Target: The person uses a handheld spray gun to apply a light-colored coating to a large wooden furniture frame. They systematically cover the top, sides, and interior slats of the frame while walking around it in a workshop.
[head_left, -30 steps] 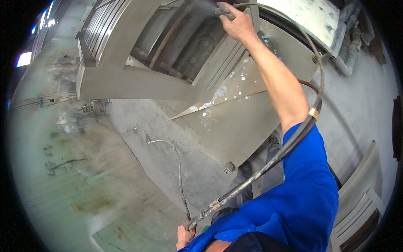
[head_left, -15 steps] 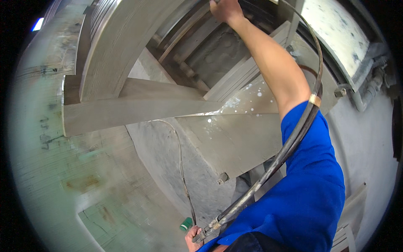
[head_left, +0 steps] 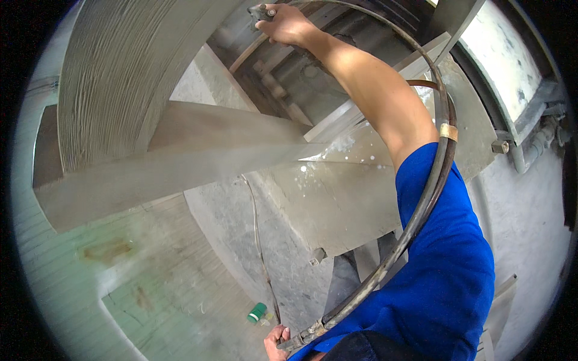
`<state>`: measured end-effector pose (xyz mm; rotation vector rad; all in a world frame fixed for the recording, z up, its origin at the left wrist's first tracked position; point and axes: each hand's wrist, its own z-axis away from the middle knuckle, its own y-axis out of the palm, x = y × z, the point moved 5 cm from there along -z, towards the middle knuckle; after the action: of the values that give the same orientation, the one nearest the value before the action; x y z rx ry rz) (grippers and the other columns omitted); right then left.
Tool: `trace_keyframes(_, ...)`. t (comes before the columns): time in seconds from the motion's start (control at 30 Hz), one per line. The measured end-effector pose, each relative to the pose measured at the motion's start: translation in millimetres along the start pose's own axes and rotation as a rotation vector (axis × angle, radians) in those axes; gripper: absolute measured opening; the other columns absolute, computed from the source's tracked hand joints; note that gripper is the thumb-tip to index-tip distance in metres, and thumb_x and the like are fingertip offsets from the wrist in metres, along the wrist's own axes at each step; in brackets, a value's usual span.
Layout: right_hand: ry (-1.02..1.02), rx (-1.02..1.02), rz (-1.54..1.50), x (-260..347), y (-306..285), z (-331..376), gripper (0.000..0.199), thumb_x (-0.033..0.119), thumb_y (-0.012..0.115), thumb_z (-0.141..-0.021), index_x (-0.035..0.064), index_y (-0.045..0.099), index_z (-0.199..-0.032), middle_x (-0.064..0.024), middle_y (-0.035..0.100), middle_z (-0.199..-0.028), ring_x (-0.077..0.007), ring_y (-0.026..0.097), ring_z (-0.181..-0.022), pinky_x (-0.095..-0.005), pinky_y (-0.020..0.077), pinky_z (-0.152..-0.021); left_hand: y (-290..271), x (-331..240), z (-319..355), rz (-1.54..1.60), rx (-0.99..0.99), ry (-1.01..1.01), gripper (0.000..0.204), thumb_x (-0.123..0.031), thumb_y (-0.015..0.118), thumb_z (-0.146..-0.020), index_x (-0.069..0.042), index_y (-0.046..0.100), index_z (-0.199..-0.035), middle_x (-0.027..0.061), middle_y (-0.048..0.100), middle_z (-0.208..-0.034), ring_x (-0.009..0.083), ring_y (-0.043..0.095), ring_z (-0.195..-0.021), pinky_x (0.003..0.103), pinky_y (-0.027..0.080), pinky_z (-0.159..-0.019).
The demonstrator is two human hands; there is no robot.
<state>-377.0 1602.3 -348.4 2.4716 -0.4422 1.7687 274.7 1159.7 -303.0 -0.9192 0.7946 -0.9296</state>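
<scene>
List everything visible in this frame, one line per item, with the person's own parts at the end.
hose: one, dark with a brass band, arcing from the lower hand up over the raised arm
nozzle tool: one, grey metal, at the top, in the right hand
metal machine housing: one, grey and dusty, upper left and centre
small can: one, green, on the floor at bottom centre
thin wire: one, grey, running down the concrete
pipes: grey, along the right wall
sleeve: one, blue, lower right
right hand: raised, grip on the nozzle tool
left hand: bottom edge, holding the hose end
</scene>
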Motion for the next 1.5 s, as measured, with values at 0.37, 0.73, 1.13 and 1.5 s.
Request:
trace_keyframes(0.37,-0.093,-0.359,0.551,-63.4,-100.7,-49.3,0.03,0.017,0.06,-0.09,0.0122,0.066,-0.119,-0.0237,0.072,-0.104,-0.0415,0.069,-0.101,-0.0476,0.0564,-0.088,-10.8,20.9,-39.8,0.321,0.094,-0.226,0.031,-0.023,0.063,-0.102,0.006,0.07,-0.11,0.0152,0.073,-0.095,0.0277,0.067,-0.087,0.041,0.053,-0.082)
trace_keyframes(0.73,-0.283,-0.517,0.607,-38.5,-98.1,-127.3,0.037,0.023,0.054,-0.098,0.0123,0.061,-0.133,-0.0227,0.073,-0.107,-0.0411,0.07,-0.1,-0.0511,0.0556,-0.087,-6.6,4.7,-55.6,0.475,-0.008,-0.32,0.035,-0.024,0.066,-0.1,0.006,0.066,-0.119,0.0163,0.071,-0.106,0.0275,0.067,-0.096,0.04,0.053,-0.089)
trace_keyframes(1.13,-0.245,-0.108,0.113,-6.8,49.0,-124.7,0.05,0.029,0.064,-0.091,0.0299,0.06,-0.141,-0.0171,0.072,-0.122,-0.0342,0.069,-0.112,-0.0442,0.0536,-0.103,17.9,-18.1,-50.1,0.417,-0.055,-0.35,0.028,-0.021,0.068,-0.098,0.005,0.069,-0.109,0.0183,0.071,-0.097,0.0303,0.069,-0.089,0.04,0.054,-0.085)
trace_keyframes(1.5,-0.075,-0.392,0.211,-0.9,-107.7,-121.3,0.032,0.01,0.055,-0.095,0.0046,0.066,-0.124,-0.0269,0.072,-0.108,-0.0386,0.072,-0.101,-0.0479,0.0561,-0.092,37.0,-9.1,-29.8,0.408,-0.117,-0.267,0.023,-0.018,0.069,-0.096,0.004,0.071,-0.1,0.0201,0.071,-0.089,0.0328,0.071,-0.084,0.041,0.055,-0.08)
